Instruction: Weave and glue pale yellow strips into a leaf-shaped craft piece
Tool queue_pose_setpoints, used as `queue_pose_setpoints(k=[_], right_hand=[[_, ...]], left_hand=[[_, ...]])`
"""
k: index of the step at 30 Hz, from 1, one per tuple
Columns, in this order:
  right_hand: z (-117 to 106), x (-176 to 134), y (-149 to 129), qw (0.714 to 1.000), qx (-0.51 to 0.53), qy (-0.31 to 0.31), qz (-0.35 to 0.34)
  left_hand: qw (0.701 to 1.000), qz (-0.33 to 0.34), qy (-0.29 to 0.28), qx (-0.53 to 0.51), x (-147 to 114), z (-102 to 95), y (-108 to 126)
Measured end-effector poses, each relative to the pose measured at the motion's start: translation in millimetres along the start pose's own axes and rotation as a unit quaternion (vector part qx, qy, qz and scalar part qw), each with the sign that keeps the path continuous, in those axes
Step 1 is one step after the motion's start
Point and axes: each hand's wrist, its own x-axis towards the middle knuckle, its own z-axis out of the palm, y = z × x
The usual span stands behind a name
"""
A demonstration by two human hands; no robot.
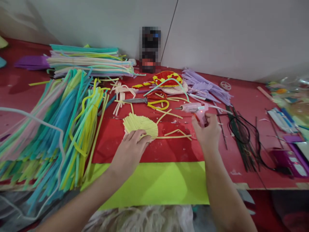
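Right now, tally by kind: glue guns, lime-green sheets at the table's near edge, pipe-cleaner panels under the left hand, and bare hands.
Pink glue gun: 1
Lime-green sheet: 1
Pale-yellow pipe-cleaner panel: 1
Left hand, right hand: 2
Total: 5

Yellow piece (142,121) part-hidden by left grip (131,146), pixelated object (150,48), perhaps a phone

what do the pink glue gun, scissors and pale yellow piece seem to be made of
Glue gun: probably hard plastic, its pink body smooth and moulded-looking. Scissors: dull grey blades, likely metal; yellow handles, perhaps plastic. Yellow piece: matte, ridged strips side by side, possibly fuzzy pipe cleaners, though unclear.
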Motion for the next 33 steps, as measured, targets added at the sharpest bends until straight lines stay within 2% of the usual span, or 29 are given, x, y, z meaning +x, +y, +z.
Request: queue_pose_setpoints(k=[5,8,10,14,19,22,27,33], right_hand=[[-15.1,-17.1,-3.4,0.999,0.039,0.032,0.015],[-20.4,-24.3,-4.6,0.997,0.049,0.034,0.051],[-25.0,-29.2,-5.7,0.995,0.063,0.023,0.072],[-35.0,-44.6,-4.9,0.994,0.069,-0.013,0.089],[-42.1,-73.0,-3.5,0.993,0.059,-0.064,0.078],[-41.8,-89.8,-7.3,0.995,0.041,-0.076,0.048],[-34.6,-108.2,-15.6,0.995,-0.009,-0.087,-0.051],[-24.2,-111.8,-24.6,0.994,-0.043,-0.088,-0.044]], left_hand=[[0.997,0.074,0.009,0.032,32.4,5.5,1.3],[0.990,0.125,-0.027,0.053,50.0,13.0,1.6],[0.988,0.135,-0.066,0.036,57.8,19.0,-1.9],[0.986,0.087,-0.113,-0.091,64.3,26.9,-14.5],[0.960,0.004,-0.107,-0.258,66.8,24.4,-24.9],[0.950,-0.033,-0.118,-0.288,68.5,21.2,-27.7],[0.943,-0.058,-0.127,-0.302,70.5,20.0,-32.5],[0.939,-0.069,-0.128,-0.311,72.3,23.6,-35.7]])
